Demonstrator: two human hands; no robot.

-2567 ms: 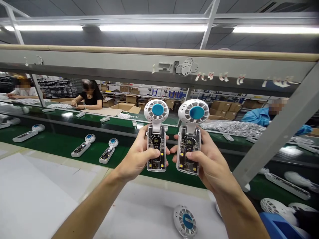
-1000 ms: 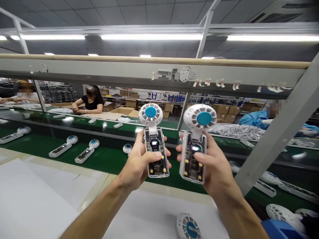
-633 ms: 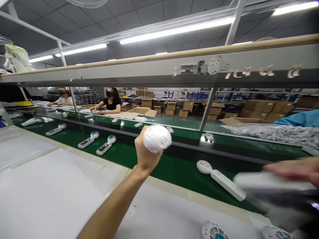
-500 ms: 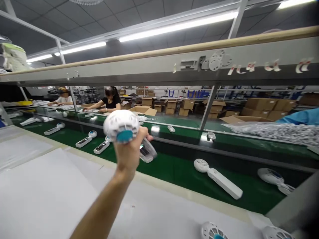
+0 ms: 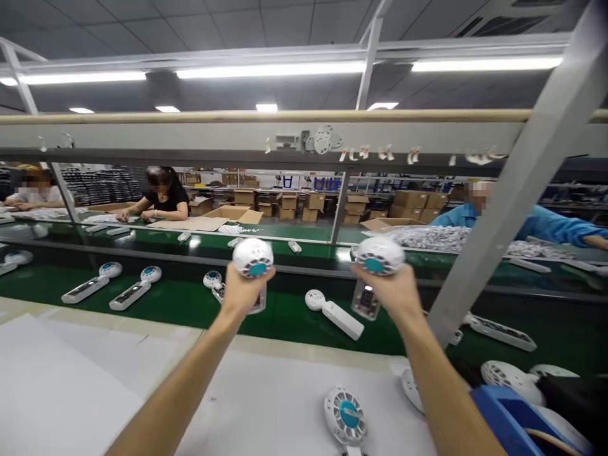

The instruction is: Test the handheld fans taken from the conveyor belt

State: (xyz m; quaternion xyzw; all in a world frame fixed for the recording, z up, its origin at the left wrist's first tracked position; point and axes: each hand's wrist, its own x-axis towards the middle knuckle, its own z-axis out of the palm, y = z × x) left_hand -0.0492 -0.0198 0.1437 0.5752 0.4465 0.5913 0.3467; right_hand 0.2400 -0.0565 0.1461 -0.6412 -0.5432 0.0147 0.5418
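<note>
White and teal, one fan (image 5: 253,254) is clasped in the left hand (image 5: 237,289), its head above the fist and part of its handle showing beyond. The right hand (image 5: 395,288) is likewise curled around a second fan (image 5: 380,253), whose dark handle front carries a small lit display (image 5: 368,289). Most fingers are hidden. Both fans are held over the green belt (image 5: 287,313), well apart; a third fan (image 5: 342,320) lies on the belt between them, and a fourth fan (image 5: 345,415) on white paper (image 5: 266,396) nearer the wearer.
</note>
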